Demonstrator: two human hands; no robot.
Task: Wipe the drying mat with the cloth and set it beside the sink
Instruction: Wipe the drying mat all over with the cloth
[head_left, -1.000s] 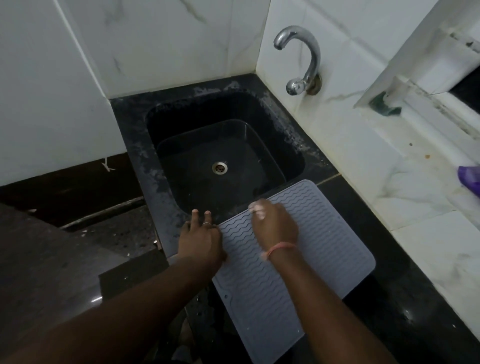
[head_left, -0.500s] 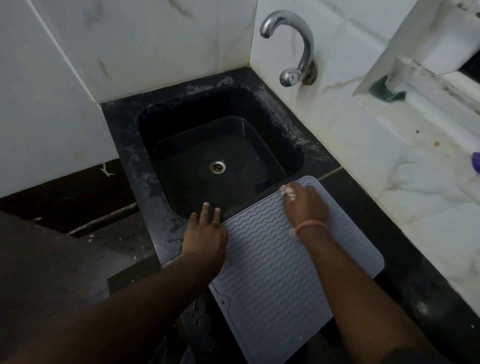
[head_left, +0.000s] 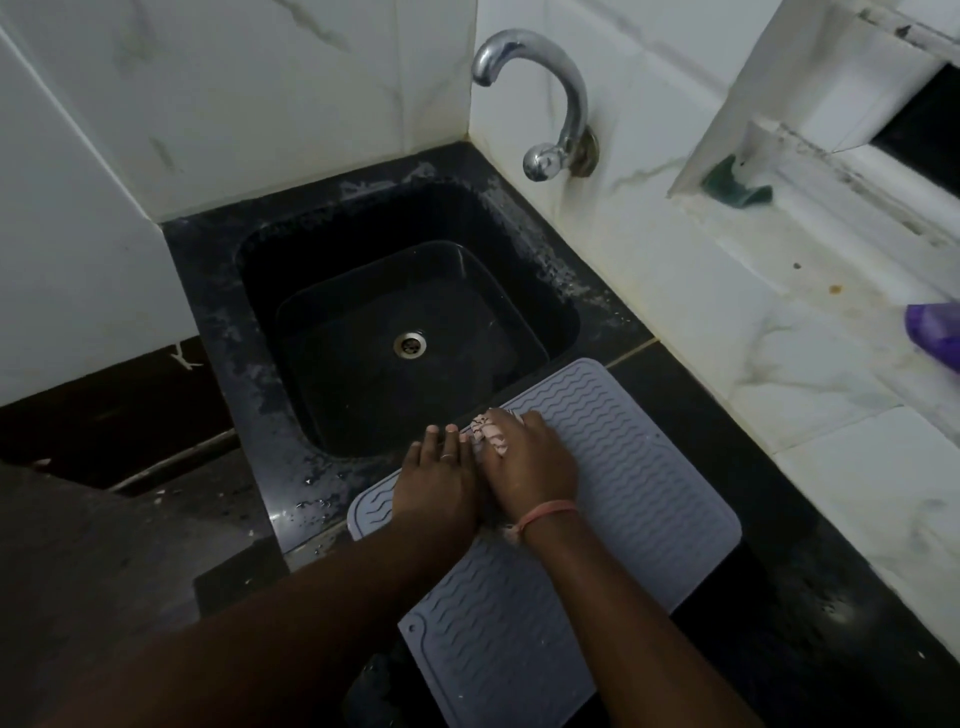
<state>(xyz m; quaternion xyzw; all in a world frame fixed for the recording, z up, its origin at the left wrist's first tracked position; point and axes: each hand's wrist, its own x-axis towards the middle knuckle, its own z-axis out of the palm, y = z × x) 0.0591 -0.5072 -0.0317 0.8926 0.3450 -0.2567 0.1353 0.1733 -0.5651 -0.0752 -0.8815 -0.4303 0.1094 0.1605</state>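
A grey drying mat (head_left: 613, 499) with wavy ridges lies on the black counter just in front of the black sink (head_left: 395, 322). My left hand (head_left: 436, 480) rests flat on the mat's far left part, fingers straight and reaching to the sink's edge. Right beside it, my right hand (head_left: 527, 462) presses a small pale patterned cloth (head_left: 487, 428) onto the mat. The cloth shows only at my fingertips; the rest is hidden under my hand.
A chrome tap (head_left: 550, 98) curves out of the white tiled wall at the right. A green sponge (head_left: 735, 184) sits on the window ledge, and a purple object (head_left: 935, 327) lies at the right edge. Black counter (head_left: 810, 597) runs right of the mat.
My right hand slid the cloth left along the mat's far edge, from its right part to beside my left hand. The left hand stayed put.
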